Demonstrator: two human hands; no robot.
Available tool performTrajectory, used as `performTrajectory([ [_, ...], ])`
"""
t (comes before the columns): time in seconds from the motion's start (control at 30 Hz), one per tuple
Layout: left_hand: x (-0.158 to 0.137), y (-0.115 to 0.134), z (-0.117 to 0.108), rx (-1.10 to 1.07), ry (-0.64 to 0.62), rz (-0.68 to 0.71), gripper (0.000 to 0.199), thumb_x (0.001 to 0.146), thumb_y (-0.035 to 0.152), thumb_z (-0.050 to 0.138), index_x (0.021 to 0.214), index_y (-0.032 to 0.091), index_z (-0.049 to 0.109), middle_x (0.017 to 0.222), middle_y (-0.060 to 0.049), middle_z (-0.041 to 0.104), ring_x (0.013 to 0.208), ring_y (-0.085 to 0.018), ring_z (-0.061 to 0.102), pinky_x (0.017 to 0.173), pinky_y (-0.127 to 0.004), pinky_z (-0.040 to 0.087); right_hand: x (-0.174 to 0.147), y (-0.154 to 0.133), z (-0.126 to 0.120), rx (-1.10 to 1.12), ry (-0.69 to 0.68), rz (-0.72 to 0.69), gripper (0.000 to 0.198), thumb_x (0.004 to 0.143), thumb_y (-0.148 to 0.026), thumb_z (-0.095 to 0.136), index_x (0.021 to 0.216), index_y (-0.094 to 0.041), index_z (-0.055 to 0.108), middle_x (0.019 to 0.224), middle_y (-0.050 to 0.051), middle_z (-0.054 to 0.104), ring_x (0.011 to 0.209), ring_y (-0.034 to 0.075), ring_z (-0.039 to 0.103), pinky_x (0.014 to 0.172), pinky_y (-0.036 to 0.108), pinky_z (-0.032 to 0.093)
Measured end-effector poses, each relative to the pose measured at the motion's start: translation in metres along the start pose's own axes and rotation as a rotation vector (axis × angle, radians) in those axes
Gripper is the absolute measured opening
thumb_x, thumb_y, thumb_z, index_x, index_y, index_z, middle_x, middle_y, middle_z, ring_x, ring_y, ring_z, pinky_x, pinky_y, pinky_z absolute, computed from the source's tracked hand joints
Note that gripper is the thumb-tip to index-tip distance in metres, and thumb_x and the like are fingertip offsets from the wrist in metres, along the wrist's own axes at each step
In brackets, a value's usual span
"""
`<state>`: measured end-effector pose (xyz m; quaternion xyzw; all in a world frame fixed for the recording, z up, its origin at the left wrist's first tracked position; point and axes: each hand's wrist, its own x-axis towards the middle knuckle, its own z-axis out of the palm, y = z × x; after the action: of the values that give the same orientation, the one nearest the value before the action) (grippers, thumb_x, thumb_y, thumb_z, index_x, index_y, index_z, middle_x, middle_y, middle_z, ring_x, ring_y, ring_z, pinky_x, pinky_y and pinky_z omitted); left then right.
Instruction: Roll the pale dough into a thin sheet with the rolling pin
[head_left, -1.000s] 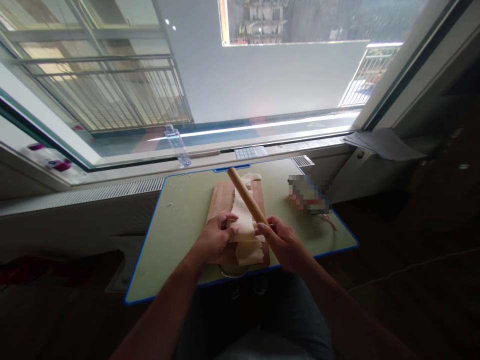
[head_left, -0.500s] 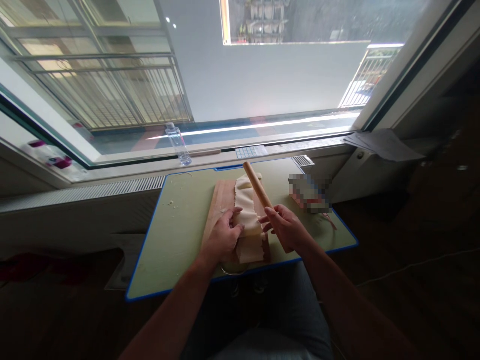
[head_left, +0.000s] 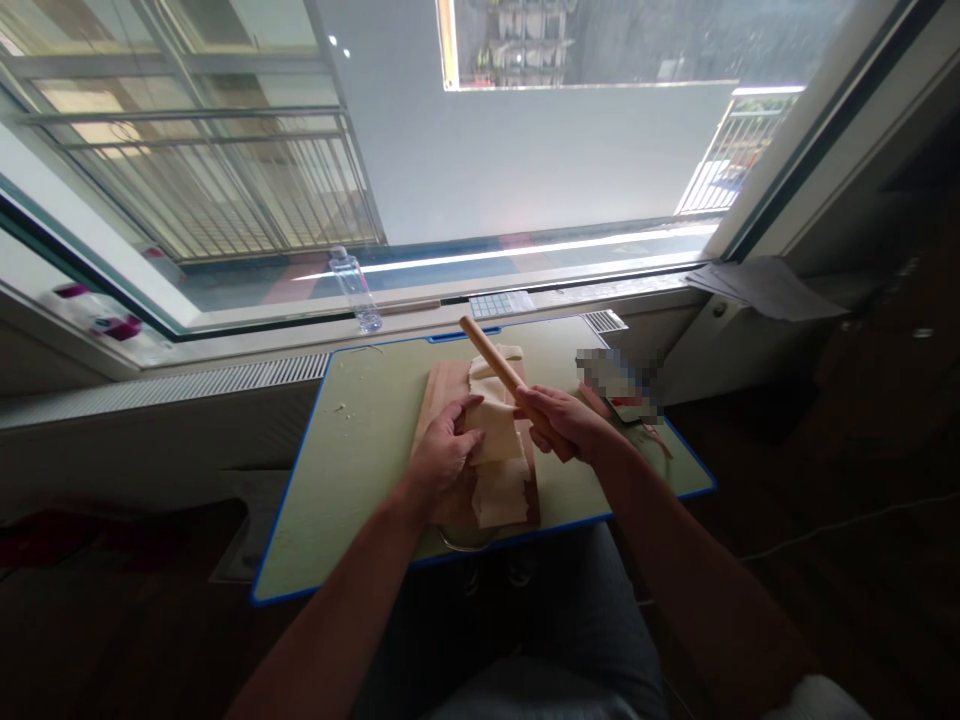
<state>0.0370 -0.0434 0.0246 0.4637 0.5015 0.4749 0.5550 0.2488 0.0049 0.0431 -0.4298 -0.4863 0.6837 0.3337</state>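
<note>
A long pale dough sheet [head_left: 495,428] lies rumpled and partly folded over itself on a wooden board [head_left: 446,385]. My left hand [head_left: 444,448] grips the sheet's left edge, thumb and fingers a little apart on the dough; some fingertips are hidden. My right hand [head_left: 568,422] is wrapped round the lower part of a wooden rolling pin [head_left: 491,352], which slants up and to the left above the dough. Its fingers reach to the dough's right edge. Below the fold, a flat strip of dough with ragged edges reaches the board's near end.
The board rests on a pale green table [head_left: 352,450] with a blue rim. A blurred-out object [head_left: 621,385] lies at its right. Behind, a clear plastic bottle [head_left: 356,290] and a white keyboard-like item [head_left: 500,303] stand on the windowsill. Crumbs lie at the table's left.
The rolling pin and my right hand have moved up and left, and the pin tilts more to the left. My left hand has shifted slightly upward with the dough fold.
</note>
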Motion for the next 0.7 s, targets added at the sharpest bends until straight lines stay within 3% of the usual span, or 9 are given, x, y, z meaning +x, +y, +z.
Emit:
performTrajectory([
  [0.2, 0.022, -0.002, -0.005, 0.076, -0.005, 0.046, 0.067, 0.081, 0.024, 0.078, 0.146, 0.019, 0.061, 0.137, -0.013, 0.072, 0.116, -0.025, 0.072, 0.098, -0.035, 0.06, 0.024, -0.012, -0.002, -0.078, -0.069, -0.054, 0.045, 0.091, -0.065, 0.076, 0.092, -0.022, 0.063, 0.056, -0.005, 0.058, 0.042, 0.012, 0.054, 0.034, 0.019, 0.036],
  [0.4, 0.014, -0.022, -0.011, 0.305, 0.086, 0.101, 0.075, 0.08, 0.035, 0.086, 0.15, 0.029, 0.06, 0.124, -0.01, 0.078, 0.115, -0.028, 0.073, 0.102, -0.041, 0.059, 0.037, 0.001, 0.006, -0.131, 0.054, -0.143, 0.053, 0.081, -0.068, 0.084, 0.087, -0.024, 0.055, 0.054, -0.009, 0.055, 0.039, 0.011, 0.053, 0.035, 0.021, 0.043],
  [0.53, 0.017, -0.02, -0.014, 0.415, 0.162, 0.139, 0.058, 0.082, 0.038, 0.085, 0.137, 0.027, 0.07, 0.125, -0.011, 0.078, 0.117, -0.028, 0.073, 0.105, -0.039, 0.055, 0.03, 0.015, 0.007, -0.142, 0.043, -0.137, 0.056, 0.08, -0.072, 0.081, 0.086, -0.024, 0.053, 0.052, -0.009, 0.055, 0.038, 0.011, 0.054, 0.034, 0.02, 0.041],
  [0.7, 0.051, 0.001, -0.024, 0.53, 0.325, 0.138, 0.032, 0.093, 0.049, 0.07, 0.114, 0.026, 0.075, 0.107, -0.009, 0.08, 0.11, -0.027, 0.072, 0.095, -0.036, 0.054, 0.021, 0.019, 0.007, -0.106, 0.04, -0.135, 0.062, 0.075, -0.079, 0.081, 0.087, -0.025, 0.05, 0.05, -0.01, 0.053, 0.036, 0.011, 0.051, 0.033, 0.02, 0.037],
])
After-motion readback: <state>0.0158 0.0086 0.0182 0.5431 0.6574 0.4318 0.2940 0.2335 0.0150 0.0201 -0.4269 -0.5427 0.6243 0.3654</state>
